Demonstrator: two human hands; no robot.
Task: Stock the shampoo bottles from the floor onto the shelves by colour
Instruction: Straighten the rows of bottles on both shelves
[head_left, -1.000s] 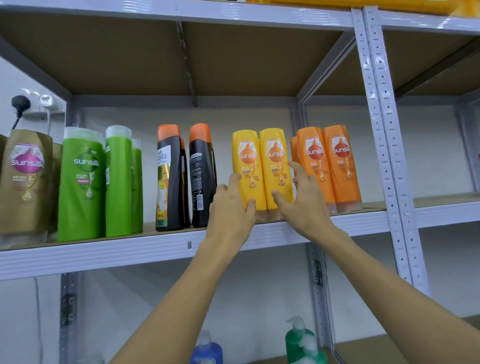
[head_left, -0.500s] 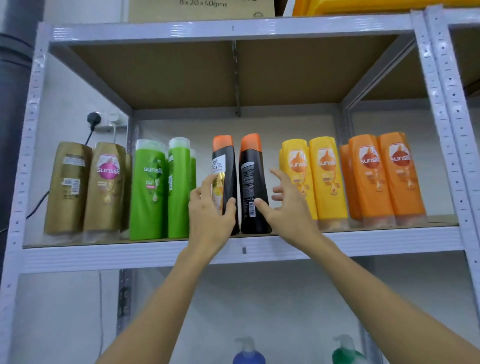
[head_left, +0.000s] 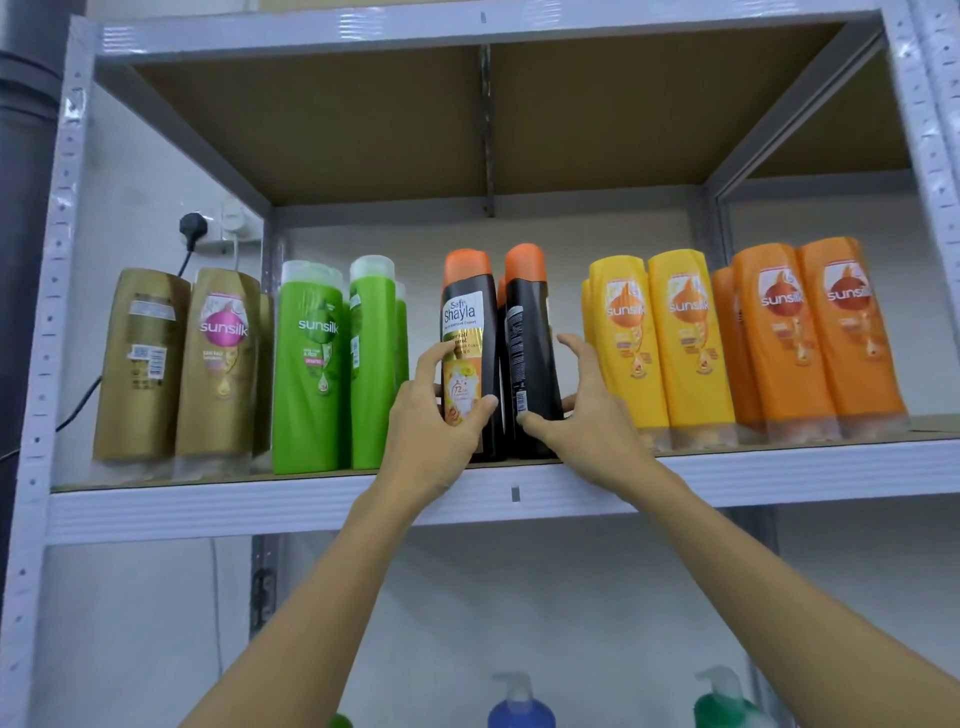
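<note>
Shampoo bottles stand grouped by colour on the grey metal shelf (head_left: 260, 506): gold bottles (head_left: 179, 364) at the left, green bottles (head_left: 332, 364), two black bottles with orange caps, yellow bottles (head_left: 654, 343), and orange bottles (head_left: 810, 332) at the right. My left hand (head_left: 439, 426) grips the left black bottle (head_left: 467, 322) low down, thumb across its front label. My right hand (head_left: 584, 410) curls around the lower part of the right black bottle (head_left: 527, 332), thumb on its front. Both black bottles stand upright and close together.
A wall socket with a black plug (head_left: 193, 228) sits behind the gold bottles. Pump bottles, one blue (head_left: 521, 709) and one green (head_left: 724, 704), show on a lower level. Perforated steel uprights (head_left: 57, 260) frame the bay. The shelf board above hangs overhead.
Both hands moved left from the yellow bottles to the black bottles and closed around them. The camera view shifted left, bringing the gold bottles and left upright into sight.
</note>
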